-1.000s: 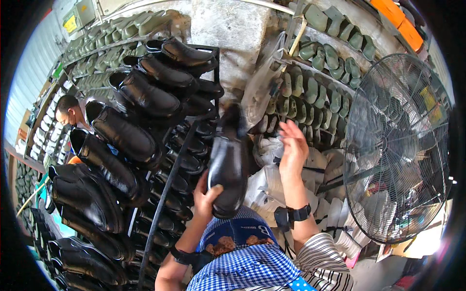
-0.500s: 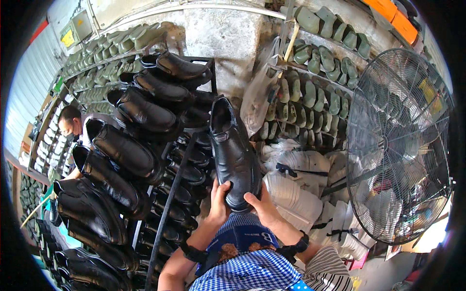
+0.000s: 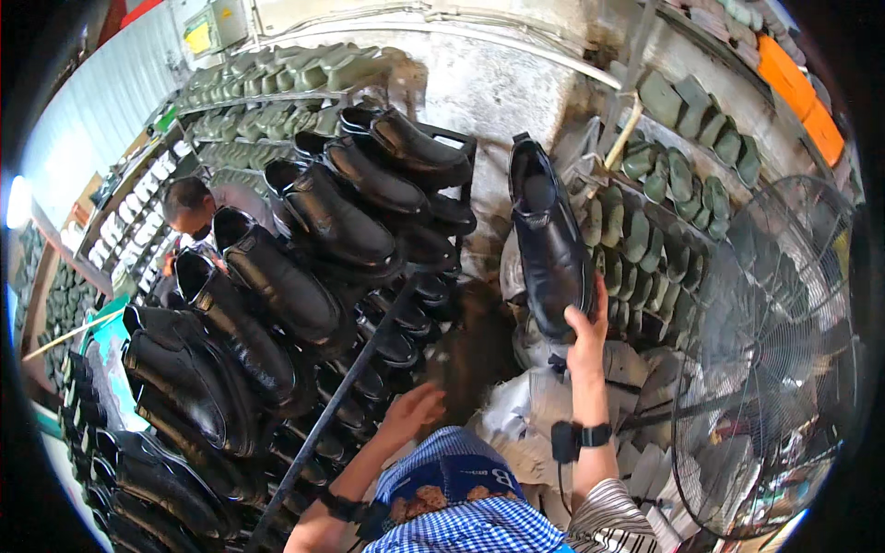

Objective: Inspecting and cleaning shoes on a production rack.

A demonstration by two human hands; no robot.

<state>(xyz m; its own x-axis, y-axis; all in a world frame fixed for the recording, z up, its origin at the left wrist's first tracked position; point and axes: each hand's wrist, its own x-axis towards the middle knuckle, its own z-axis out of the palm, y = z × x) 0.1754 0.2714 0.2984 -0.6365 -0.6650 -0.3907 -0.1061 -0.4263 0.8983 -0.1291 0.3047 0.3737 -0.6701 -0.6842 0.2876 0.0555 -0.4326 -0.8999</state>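
A glossy black slip-on shoe (image 3: 553, 253) is raised in front of me, its opening pointing up and away. My right hand (image 3: 588, 336) grips it at the toe end, thumb on the upper and fingers around the side. Apart from the shoe, my left hand (image 3: 412, 413) hovers low beside the rack's metal bar (image 3: 346, 382), its fingers loosely extended and a little blurred, holding nothing. To the left, a rack carries several similar black shoes (image 3: 336, 221) on its tilted top rows, with more shoes (image 3: 396, 346) on the levels beneath.
A large caged fan (image 3: 765, 369) stands at right. Green shoe lasts (image 3: 682, 189) fill shelves behind, and pale wrapped bundles (image 3: 535, 410) lie below. Beyond the rack at left is another person (image 3: 207, 207), near a green-rimmed tray (image 3: 111, 341).
My left hand has let go of the shoe and dropped to the left. My right hand now holds the shoe alone, farther right and higher. The view has turned slightly left.
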